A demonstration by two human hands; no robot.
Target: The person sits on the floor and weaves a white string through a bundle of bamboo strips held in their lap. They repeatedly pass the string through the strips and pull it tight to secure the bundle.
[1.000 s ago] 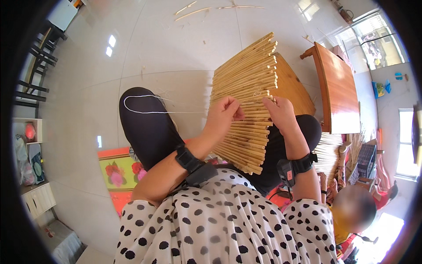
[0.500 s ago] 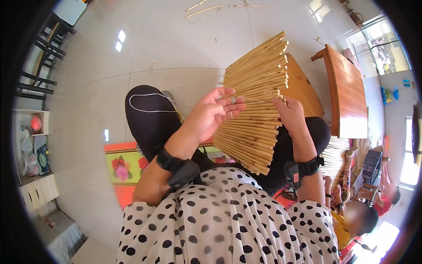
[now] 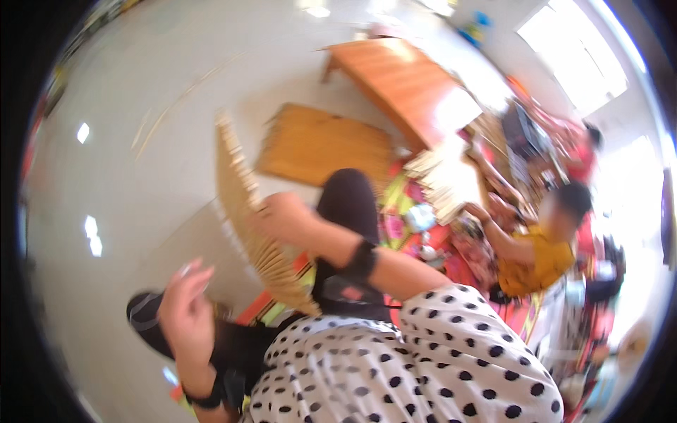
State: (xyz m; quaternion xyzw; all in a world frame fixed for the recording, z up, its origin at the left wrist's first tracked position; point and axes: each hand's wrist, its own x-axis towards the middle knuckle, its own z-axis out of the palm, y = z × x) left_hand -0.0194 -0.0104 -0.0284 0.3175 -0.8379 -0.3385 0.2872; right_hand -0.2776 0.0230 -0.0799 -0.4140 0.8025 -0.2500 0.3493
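Note:
A mat of thin, straw-coloured sticks [image 3: 235,185] stands tilted in front of my lap, its row of cut ends toward the right. My right hand [image 3: 285,217] is closed at that edge, fingers blurred and partly hidden against the sticks. To the left of the mat, apart from it, my left hand [image 3: 187,314] is raised with bent fingers, and a pale bit of cord shows at them. A loop of white cord [image 3: 144,314] lies over my dark left trouser knee. Any stretch of cord between my hands is lost in the blur.
A brown board [image 3: 324,146] lies on the floor beyond my right knee. Behind it stands a reddish wooden table [image 3: 395,77]. On the right a person in yellow [image 3: 539,257] sits by a pile of pale sticks [image 3: 448,180]; another person in red is farther back.
The view has swung to the right. My left hand has drawn away from the mat to the left, while my right hand stays at its edge. The mat now stands more on edge.

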